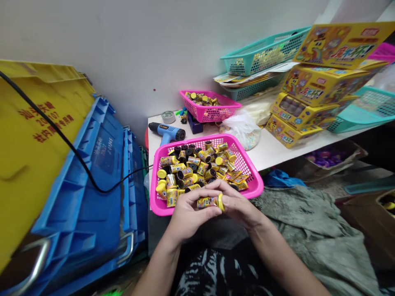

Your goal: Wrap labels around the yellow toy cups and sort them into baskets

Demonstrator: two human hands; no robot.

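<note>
A small cylindrical container (207, 202) with a yellow cap and a printed yellow label lies sideways between my two hands. My left hand (191, 209) is closed around its body, thumb along the near side. At the capped end, my right hand (237, 203) grips the yellow cap with thumb and fingers. Both hands are over the near rim of a pink basket (258, 187). Inside that basket are many similar little containers (185, 172), some with yellow caps and some showing black ends. Flat yellow printed wrappers (240, 177) lie at its right side.
A blue heat gun (168, 131) and tape roll (168, 117) lie behind the basket. Beyond are another pink basket (212, 111), a plastic bag (242, 129), stacked yellow boxes (321, 86) and a teal basket (265, 53). Blue crates (101, 164) stand at left; a black cable (77, 154) hangs there.
</note>
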